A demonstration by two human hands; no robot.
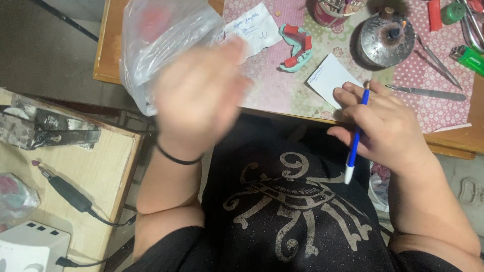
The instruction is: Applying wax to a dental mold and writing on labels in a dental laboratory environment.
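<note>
At the bottom of the frame sits the person's black shirt (297, 211) with a pale ornamental print. Just above it, right of centre, the right hand (385, 126) is closed around a blue pen (356, 136) with a white end; the pen runs steeply, its white end low over the shirt and its tip up near the edge of a white card (330, 75). The fingertips of this hand rest on the lower corner of that card, at the near rim of the counter (454, 141).

Left of centre, the left hand (199, 98) is blurred by motion, with a black band at the wrist. Its fingers look spread and it holds nothing that can be made out, though the blur leaves this uncertain. It sits in front of a clear plastic bag (156, 40) that lies at the upper left on the counter, with something red inside.

Further up, on the pink dotted cloth (282, 88), a torn paper note (254, 25) lies beside the bag, and a teal dental cast (297, 45) with red blocks lies right of it. At the upper right stand a round metal burner (385, 40), metal instruments (428, 93) and a green lighter (469, 58).

At the lower left, on a separate side counter (101, 166), lie a black handpiece (65, 191) with cable and a white box (30, 247).
</note>
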